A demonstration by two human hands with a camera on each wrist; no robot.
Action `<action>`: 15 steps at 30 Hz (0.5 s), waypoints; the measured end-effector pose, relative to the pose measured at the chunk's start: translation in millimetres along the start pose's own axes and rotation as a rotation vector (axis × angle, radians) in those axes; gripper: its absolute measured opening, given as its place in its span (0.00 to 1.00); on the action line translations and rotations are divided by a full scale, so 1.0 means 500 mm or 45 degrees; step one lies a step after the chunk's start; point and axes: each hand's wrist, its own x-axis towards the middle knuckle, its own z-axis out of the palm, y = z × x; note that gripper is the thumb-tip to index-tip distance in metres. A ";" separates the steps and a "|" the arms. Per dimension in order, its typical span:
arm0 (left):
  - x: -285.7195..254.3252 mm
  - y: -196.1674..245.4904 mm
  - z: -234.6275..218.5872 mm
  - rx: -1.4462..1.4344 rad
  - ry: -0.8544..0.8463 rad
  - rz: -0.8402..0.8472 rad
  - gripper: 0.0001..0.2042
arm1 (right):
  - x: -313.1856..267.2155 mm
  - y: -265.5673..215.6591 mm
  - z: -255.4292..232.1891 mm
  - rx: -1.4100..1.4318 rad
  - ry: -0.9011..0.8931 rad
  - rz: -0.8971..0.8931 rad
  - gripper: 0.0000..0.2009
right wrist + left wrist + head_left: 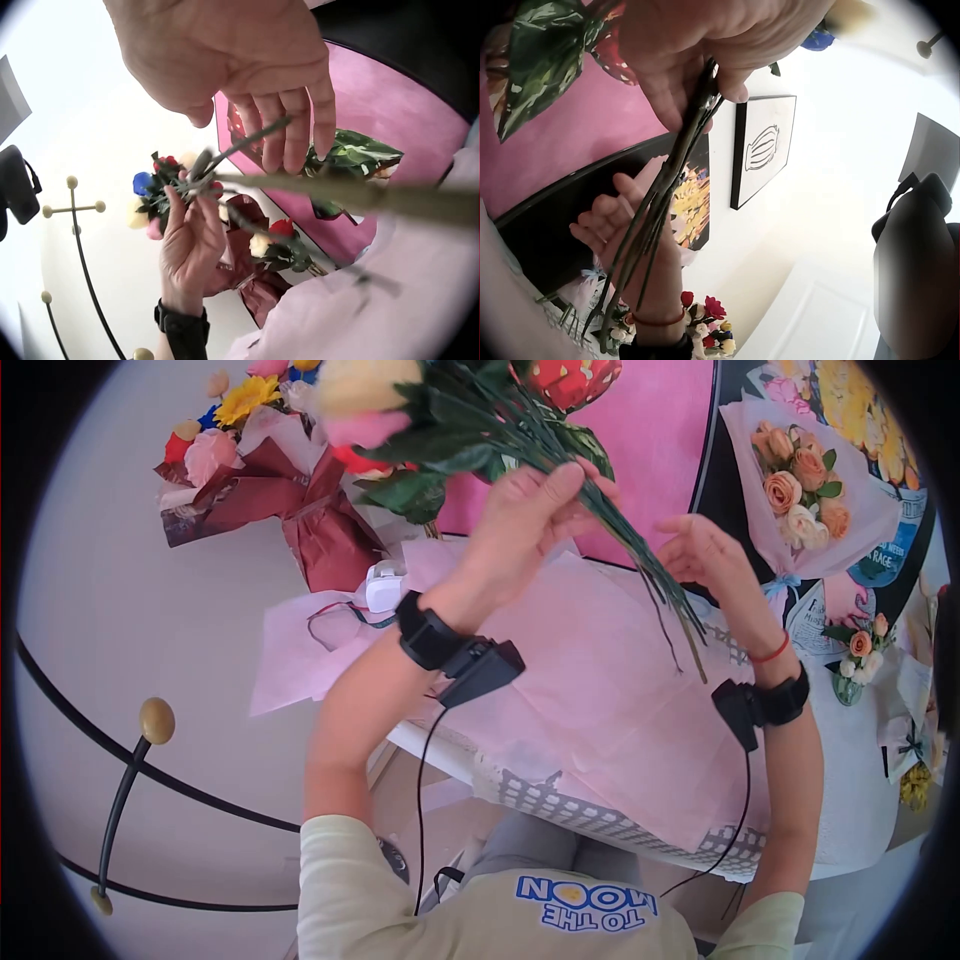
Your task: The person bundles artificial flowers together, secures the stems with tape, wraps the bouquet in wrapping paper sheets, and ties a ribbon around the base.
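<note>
My left hand [520,525] grips a bunch of artificial flowers by its thin green stems [640,550], thumb and fingers wrapped round them. Cream, pink and red blooms [365,388] sit at the upper end, and in the right wrist view a blue bloom [142,183] shows too. Below the grip, the bare stem ends [641,232] fan out toward my right hand [712,560]. That hand holds nothing; its fingers are loosely bent beside the stems. Pale pink wrapping paper [580,700] spreads over the table beneath both hands.
A bouquet in dark red paper [325,525] lies at the back left, near a small white device [384,586]. Another bouquet of peach roses [785,490] is at the right. Behind stands a pink picture panel [660,440]. A black curved rack [120,820] runs along the left.
</note>
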 end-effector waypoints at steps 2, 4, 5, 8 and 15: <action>0.000 0.036 -0.010 0.104 -0.041 0.022 0.15 | 0.012 0.020 -0.029 0.003 -0.006 0.056 0.17; -0.001 0.073 -0.022 0.106 -0.060 0.004 0.16 | 0.022 0.045 -0.036 0.006 -0.009 0.107 0.16; -0.001 0.093 -0.028 0.154 -0.118 0.011 0.16 | 0.028 0.062 -0.035 -0.168 -0.120 0.129 0.15; 0.002 0.140 -0.029 0.246 -0.165 0.032 0.15 | 0.053 0.114 0.003 -0.414 -0.491 -0.089 0.11; 0.027 0.184 0.013 0.030 -0.079 -0.028 0.12 | 0.112 0.142 0.224 -0.986 -0.699 -0.813 0.15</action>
